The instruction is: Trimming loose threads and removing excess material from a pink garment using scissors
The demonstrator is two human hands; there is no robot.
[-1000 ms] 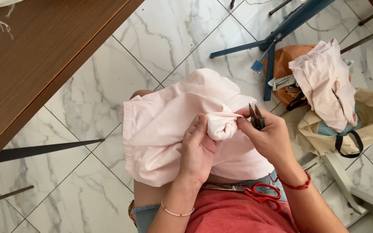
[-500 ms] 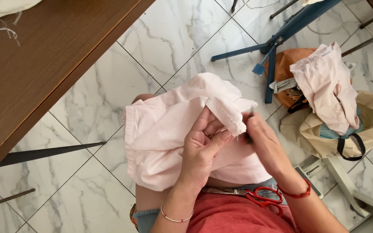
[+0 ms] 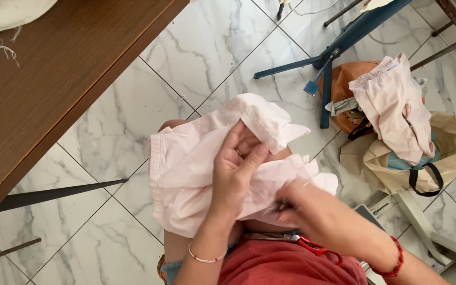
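A pale pink garment (image 3: 186,174) lies bunched over my lap. My left hand (image 3: 236,171) grips a folded edge of it near the middle, fingers curled into the cloth, with a thin bracelet on the wrist. My right hand (image 3: 296,203) is lower and to the right, against the garment's lower edge. It is closed on a small dark tool (image 3: 283,204) that is blurred and looks like thread snips. A red bead bracelet sits on that wrist. Red-handled scissors (image 3: 312,245) rest on my lap against my red top.
A brown wooden table (image 3: 54,89) fills the upper left, with white cloth (image 3: 6,16) at its corner. On the marble floor to the right are blue metal legs (image 3: 339,42), an orange bag (image 3: 344,84) and a beige tote (image 3: 449,148) with another pink garment (image 3: 391,105) on it.
My right hand dropped from the garment's upper fold down to its lower edge near my lap. My left hand shifted its grip, and the fold it holds now sticks up higher.
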